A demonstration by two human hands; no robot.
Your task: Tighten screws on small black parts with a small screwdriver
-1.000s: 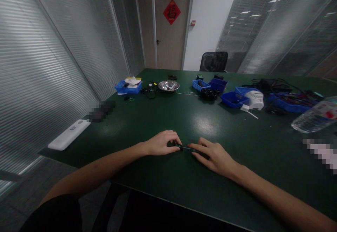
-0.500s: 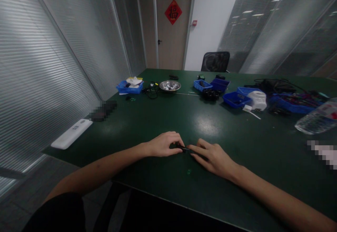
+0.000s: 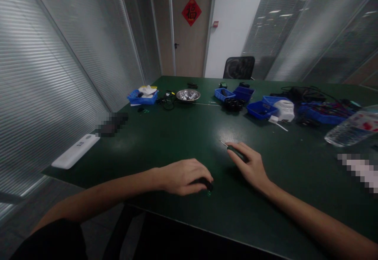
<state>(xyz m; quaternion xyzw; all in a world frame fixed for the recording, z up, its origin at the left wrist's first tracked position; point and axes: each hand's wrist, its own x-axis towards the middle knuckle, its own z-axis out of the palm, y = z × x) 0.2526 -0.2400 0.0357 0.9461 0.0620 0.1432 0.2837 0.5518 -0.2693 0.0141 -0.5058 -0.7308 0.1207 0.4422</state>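
Fingers of the left hand (image 3: 184, 176) were curled over a small black part (image 3: 206, 183) near the table's front edge, with thumb and fingertips closed on it; fingers of the right hand (image 3: 251, 165) were clamped along the dark handle of a slim screwdriver (image 3: 237, 153). The grip along the handle, with the thin metal shaft left exposed, probably served to steer the tip, which pointed forward and leftward, apart from the left hand. The low pose of the left hand presumably steadied the black part, whose end projected past the fingertips; the rest was hidden beneath them, so its exact kind could not be told. A tiny green piece (image 3: 209, 193) lay on the green tabletop (image 3: 165, 138) just beside that end; whether the two touched could not be made out.

Farther off, well apart from both hands, stood a steel bowl (image 3: 188, 101) of small pale items, a blue basket (image 3: 147, 100) with white and yellow contents, and an open blue tray (image 3: 261, 114). A clear plastic bottle (image 3: 348, 132) lay on its side at right, and a long white case (image 3: 75, 152) at left. The chief obstruction to view was the left hand itself.
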